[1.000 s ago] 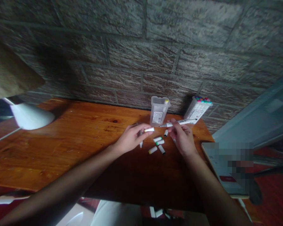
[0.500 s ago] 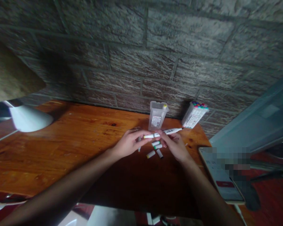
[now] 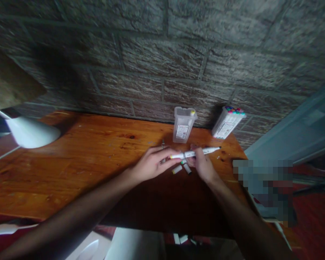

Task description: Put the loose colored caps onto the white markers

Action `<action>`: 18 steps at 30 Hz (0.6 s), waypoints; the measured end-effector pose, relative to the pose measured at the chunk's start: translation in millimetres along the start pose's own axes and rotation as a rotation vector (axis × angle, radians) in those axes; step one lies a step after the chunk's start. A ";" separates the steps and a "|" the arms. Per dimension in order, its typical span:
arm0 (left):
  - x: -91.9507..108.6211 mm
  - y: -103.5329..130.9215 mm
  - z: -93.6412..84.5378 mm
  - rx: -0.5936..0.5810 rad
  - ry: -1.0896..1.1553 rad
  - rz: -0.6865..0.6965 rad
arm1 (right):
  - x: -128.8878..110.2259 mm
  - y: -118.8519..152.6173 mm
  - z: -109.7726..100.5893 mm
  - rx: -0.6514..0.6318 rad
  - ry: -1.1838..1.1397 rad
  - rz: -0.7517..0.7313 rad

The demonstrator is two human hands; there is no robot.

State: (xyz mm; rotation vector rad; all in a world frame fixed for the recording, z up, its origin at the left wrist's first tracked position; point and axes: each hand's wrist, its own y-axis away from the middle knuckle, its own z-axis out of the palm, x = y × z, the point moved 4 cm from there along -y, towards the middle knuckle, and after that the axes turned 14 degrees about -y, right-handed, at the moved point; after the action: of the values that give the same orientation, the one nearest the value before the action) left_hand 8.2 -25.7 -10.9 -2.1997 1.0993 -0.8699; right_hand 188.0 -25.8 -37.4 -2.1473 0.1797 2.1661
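A white marker [image 3: 189, 154] lies slantwise between my two hands, its yellow-ended part to the left and a dark tip to the right. My left hand [image 3: 154, 162] is closed on the yellow end with thumb and fingers. Around the barrel, my right hand [image 3: 203, 166] is closed too. Just below the marker, a few loose caps lie on the table: one with a yellow end [image 3: 177, 169] and one with a dark end [image 3: 187, 168]. A green-ended cap [image 3: 183, 162] is partly hidden by the marker and my fingers.
Behind my hands stands a clear plastic case [image 3: 181, 126] with a yellow-topped marker in it. To its right, another case [image 3: 227, 122] is full of coloured markers. A lamp [image 3: 32, 131] is at the left of the wooden table [image 3: 97, 144]; a brick wall [image 3: 141, 61] rises behind.
The view has tilted and shifted slightly. The marker stays in both hands, and my right hand's fingers have shifted along the barrel. Fewer of the loose caps show now.
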 end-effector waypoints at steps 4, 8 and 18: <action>0.6 1.8 1.2 0.039 0.095 -0.085 | -1.1 11.0 4.0 0.092 -0.037 0.033; 2.5 1.8 2.5 0.051 0.154 -0.142 | -3.5 11.4 5.9 0.095 -0.014 -0.015; -1.3 -1.7 4.5 0.027 0.089 -0.114 | -7.7 6.9 3.8 0.005 -0.140 -0.058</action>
State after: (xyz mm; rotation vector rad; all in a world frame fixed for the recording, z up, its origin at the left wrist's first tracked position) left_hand 11.8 -23.0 -13.1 -2.2374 1.0047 -1.0348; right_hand 183.3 -31.9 -29.6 -1.9627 0.1120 2.2697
